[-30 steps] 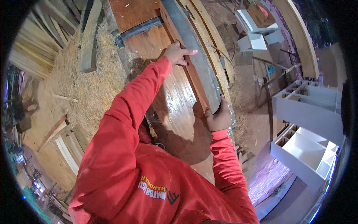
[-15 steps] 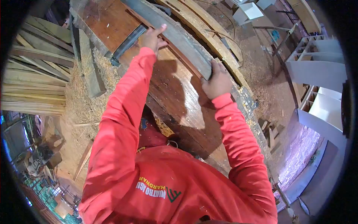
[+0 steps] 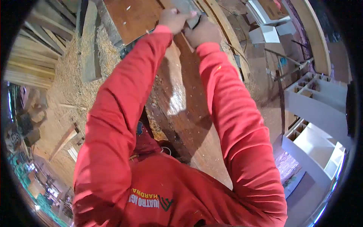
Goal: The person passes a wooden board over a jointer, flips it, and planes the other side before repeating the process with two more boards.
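Both of my arms in red sleeves reach far forward over a glossy brown wooden table point(image 3: 177, 98). My left hand point(image 3: 173, 19) and my right hand point(image 3: 204, 31) sit close together at the top of the view, both closed on the near end of a long grey plank point(image 3: 185, 7). Most of the plank runs out of the frame above my hands. A dark metal bar point(image 3: 130, 47) crosses the table just left of my left wrist.
Sawdust point(image 3: 81, 79) covers the floor to the left, with a stack of wooden planks point(image 3: 32, 49) beside it. Curved wooden strips point(image 3: 227, 26) lie right of the table. White cabinet units point(image 3: 317, 102) stand on the right.
My arms have stretched forward and my hands have come together. The grey plank has slid away along the table, so only its near end shows now.
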Tool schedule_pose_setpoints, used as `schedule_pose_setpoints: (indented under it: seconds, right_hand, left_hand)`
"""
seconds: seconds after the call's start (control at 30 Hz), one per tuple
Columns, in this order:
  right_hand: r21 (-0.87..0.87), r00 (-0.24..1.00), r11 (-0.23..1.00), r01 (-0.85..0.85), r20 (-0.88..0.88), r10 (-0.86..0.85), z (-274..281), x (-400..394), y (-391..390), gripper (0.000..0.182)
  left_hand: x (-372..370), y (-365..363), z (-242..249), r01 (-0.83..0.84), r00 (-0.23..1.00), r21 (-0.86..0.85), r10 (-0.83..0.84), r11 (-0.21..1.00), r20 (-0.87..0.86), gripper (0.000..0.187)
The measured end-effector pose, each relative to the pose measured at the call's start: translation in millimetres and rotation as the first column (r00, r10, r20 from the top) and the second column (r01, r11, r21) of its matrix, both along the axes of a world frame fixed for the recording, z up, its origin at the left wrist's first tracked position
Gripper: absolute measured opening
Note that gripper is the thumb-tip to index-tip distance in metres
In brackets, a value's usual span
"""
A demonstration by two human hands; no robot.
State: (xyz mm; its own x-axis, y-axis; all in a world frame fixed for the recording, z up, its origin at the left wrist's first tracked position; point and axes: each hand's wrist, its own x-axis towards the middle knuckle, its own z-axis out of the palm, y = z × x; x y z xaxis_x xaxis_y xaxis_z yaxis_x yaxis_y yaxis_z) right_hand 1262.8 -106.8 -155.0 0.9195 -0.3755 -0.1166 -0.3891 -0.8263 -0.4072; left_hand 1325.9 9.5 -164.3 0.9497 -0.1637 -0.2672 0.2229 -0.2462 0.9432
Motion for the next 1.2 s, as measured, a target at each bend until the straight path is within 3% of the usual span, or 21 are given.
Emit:
schedule_pose_setpoints:
  seconds: [0.03,0.13,0.23,0.27,0.37,0.47,0.63,0.77,0.87,0.97,1.07,1.1,1.2]
  right_hand:
    - [-0.008,0.999,0.999,-0.036,0.025,0.037,-5,21,3,0.070]
    - [0.020,0.970,0.980,-0.197,0.147,0.192,-29,83,-1,0.073]
    - [0.161,0.976,0.977,-0.138,0.191,0.106,-10,111,18,0.060]
    - [0.190,0.942,0.964,-0.184,0.314,0.118,-18,122,21,0.066]
    - [0.177,0.970,0.978,-0.110,0.235,0.066,-23,143,20,0.069]
    - [0.052,0.968,0.988,-0.145,0.214,0.130,-17,150,25,0.070]
    - [0.078,0.974,0.988,-0.131,0.195,0.114,-14,175,35,0.074]
    - [0.080,0.956,0.983,-0.165,0.259,0.139,-28,188,35,0.074]
    - [0.183,0.973,0.971,-0.154,0.200,0.116,-17,165,31,0.074]
    - [0.093,0.955,0.975,-0.202,0.241,0.175,-54,135,4,0.077]
    - [0.056,0.962,0.988,-0.145,0.243,0.127,-40,55,-7,0.077]
    - [0.090,0.970,0.986,-0.140,0.212,0.119,-35,29,-12,0.077]
    - [0.178,0.982,0.972,-0.153,0.141,0.129,-20,-44,-32,0.074]
  left_hand:
    - [16,8,6,0.015,1.000,0.012,-0.015,1.000,-0.003,0.051]
    - [84,15,-19,-0.041,0.997,-0.022,0.040,0.999,-0.062,0.031]
    - [134,25,-45,-0.040,0.999,-0.115,0.039,0.993,-0.010,0.027]
    - [144,29,-42,-0.028,0.999,-0.082,0.029,0.996,0.016,0.026]
    - [154,28,-39,-0.125,0.990,-0.128,0.132,0.984,0.042,0.026]
    - [167,35,-34,-0.060,0.997,-0.050,0.062,0.997,0.041,0.026]
    - [180,43,-15,-0.058,0.998,-0.045,0.059,0.997,0.029,0.029]
    - [190,45,-17,-0.055,0.990,-0.079,0.065,0.995,0.127,0.047]
    - [178,43,-16,-0.011,1.000,-0.119,0.012,0.993,0.011,0.064]
    - [124,25,-14,-0.162,0.986,-0.095,0.165,0.982,0.022,0.047]
    - [75,9,-43,-0.007,0.999,-0.026,0.008,1.000,0.036,0.081]
    - [45,4,-29,0.023,1.000,0.037,-0.023,0.999,0.021,0.122]
    - [-22,-21,-55,0.009,0.994,0.043,-0.014,0.999,0.112,0.129]
